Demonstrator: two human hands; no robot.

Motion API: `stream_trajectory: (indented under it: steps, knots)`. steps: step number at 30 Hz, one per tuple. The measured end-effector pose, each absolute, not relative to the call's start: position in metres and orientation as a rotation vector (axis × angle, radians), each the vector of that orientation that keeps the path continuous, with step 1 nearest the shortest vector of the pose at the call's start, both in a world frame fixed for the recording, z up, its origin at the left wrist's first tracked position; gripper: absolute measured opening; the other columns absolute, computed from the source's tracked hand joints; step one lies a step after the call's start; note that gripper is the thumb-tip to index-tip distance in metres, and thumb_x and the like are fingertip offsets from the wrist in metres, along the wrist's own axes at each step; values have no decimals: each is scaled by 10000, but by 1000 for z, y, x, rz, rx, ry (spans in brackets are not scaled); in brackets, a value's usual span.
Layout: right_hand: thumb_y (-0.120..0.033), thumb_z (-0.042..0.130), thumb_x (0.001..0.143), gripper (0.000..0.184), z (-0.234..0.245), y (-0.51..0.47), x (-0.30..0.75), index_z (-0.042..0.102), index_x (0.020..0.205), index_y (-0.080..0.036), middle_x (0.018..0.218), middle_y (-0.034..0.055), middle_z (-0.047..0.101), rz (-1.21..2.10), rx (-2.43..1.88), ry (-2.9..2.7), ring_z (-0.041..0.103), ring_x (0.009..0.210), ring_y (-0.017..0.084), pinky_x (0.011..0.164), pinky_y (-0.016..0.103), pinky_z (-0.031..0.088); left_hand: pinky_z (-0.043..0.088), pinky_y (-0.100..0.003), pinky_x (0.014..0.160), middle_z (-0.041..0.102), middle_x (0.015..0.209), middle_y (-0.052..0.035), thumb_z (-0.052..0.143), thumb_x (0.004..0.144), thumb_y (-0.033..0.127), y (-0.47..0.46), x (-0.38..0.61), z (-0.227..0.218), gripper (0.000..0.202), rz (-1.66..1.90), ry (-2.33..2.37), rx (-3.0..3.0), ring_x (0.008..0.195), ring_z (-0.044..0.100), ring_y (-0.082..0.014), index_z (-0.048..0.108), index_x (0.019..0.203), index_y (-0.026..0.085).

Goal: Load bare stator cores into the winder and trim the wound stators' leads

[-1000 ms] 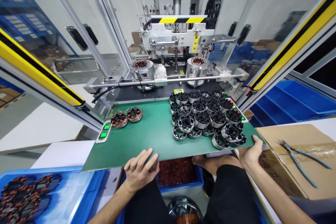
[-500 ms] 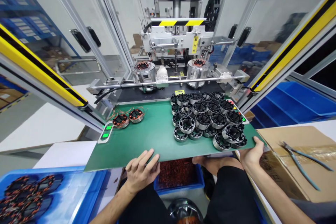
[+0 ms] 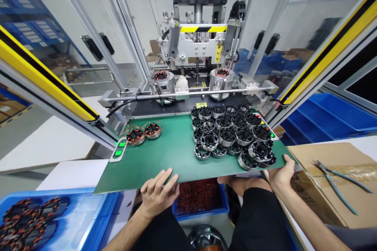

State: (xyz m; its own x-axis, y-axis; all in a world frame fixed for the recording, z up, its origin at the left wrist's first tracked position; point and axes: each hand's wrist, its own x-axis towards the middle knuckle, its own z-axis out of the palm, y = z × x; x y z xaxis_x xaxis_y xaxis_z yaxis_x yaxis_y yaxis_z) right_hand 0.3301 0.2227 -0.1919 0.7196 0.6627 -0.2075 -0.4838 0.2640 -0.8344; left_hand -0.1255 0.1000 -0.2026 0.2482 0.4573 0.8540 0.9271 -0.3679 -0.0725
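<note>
The fingers of my left hand (image 3: 160, 192) lie stretched over the front edge of the green tabletop (image 3: 165, 160), holding nothing. My right hand (image 3: 281, 170) grips the tabletop's right front corner, thumb on top and the other fingers hidden beneath. Near that hand stand several bare stator cores (image 3: 226, 136) with black insulation, some stacked. Two stators wound with copper wire (image 3: 152, 130) sit at the back left, loose wire ends showing. Beyond the tabletop, one wound stator (image 3: 160, 75) sits in the left round metal fixture (image 3: 163, 85) and another (image 3: 223, 72) in the right fixture (image 3: 220, 84).
The machine head (image 3: 203, 45) hangs above the fixtures, behind a metal rail (image 3: 200, 91). A blue tray (image 3: 88, 204) with wound stators is at left. Cutting pliers (image 3: 335, 180) lie on a cardboard box (image 3: 353, 157) at right. A blue bin (image 3: 200, 213) stands below.
On the machine head, two grey arms that lay flat to the sides now stand upright. Both hands stay where they were. The view has shifted very slightly.
</note>
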Motion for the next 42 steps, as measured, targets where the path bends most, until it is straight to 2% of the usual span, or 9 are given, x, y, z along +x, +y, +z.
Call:
stream_trajectory:
  steps: [4, 7, 15, 20, 29, 32, 36, 42]
  knots:
    - [-416, 656, 809, 304, -193, 223, 331, 727, 1042, -233, 1121, 3, 823, 778, -1064, -177, 743, 1233, 224, 950, 311, 674, 469, -405, 948, 891, 1138, -13, 926, 895, 296, 100, -126, -200, 458, -1011, -1250, -1939, 1084, 750, -229, 783, 1329, 332]
    - [-416, 679, 816, 326, -196, 222, 335, 725, 1075, -222, 1126, 11, 821, 805, -1057, -187, 750, 1196, 222, 948, 310, 670, 467, -407, 942, 889, 1139, -16, 916, 904, 295, 100, -125, -199, 402, -1018, -1251, -1937, 1081, 750, -229, 786, 1282, 328]
    - [-406, 655, 839, 280, -195, 221, 335, 737, 1038, -228, 1076, -8, 809, 805, -1031, -201, 753, 1093, 178, 847, 238, 658, 466, -404, 951, 890, 1147, 1, 921, 893, 307, 101, -125, -202, 501, -1034, -1253, -1924, 1066, 758, -234, 775, 1370, 360]
    - [-420, 651, 840, 299, -195, 221, 335, 732, 1064, -239, 1091, -12, 815, 823, -1064, -193, 752, 1123, 204, 848, 286, 669, 470, -406, 953, 890, 1163, -4, 919, 902, 305, 100, -126, -203, 556, -1034, -1260, -1936, 1077, 760, -242, 758, 1430, 366]
    - [-432, 680, 826, 341, -198, 222, 337, 723, 1103, -237, 1124, -3, 819, 825, -1057, -196, 749, 1168, 229, 940, 338, 681, 465, -408, 958, 892, 1159, 3, 921, 895, 319, 100, -125, -202, 537, -1031, -1265, -1930, 1065, 768, -241, 766, 1407, 373]
    - [-435, 661, 830, 337, -197, 221, 337, 729, 1095, -239, 1106, -6, 818, 837, -1072, -197, 746, 1152, 223, 887, 317, 676, 466, -406, 955, 894, 1147, 10, 920, 894, 320, 100, -125, -201, 462, -1021, -1271, -1923, 1047, 779, -233, 785, 1333, 375]
    - [-435, 665, 810, 332, -193, 220, 335, 740, 1051, -219, 1070, 9, 817, 844, -1080, -179, 743, 1126, 205, 812, 249, 645, 466, -403, 930, 894, 1112, -8, 870, 959, 324, 100, -124, -195, 280, -1013, -1249, -1927, 1037, 767, -219, 799, 1229, 328]
    - [-460, 653, 824, 356, -195, 220, 336, 749, 1087, -242, 1096, -7, 819, 835, -1099, -221, 742, 1149, 226, 870, 310, 664, 460, -400, 926, 890, 1105, -11, 843, 1000, 339, 102, -121, -189, 201, -1016, -1235, -1921, 1048, 753, -212, 798, 1195, 316]
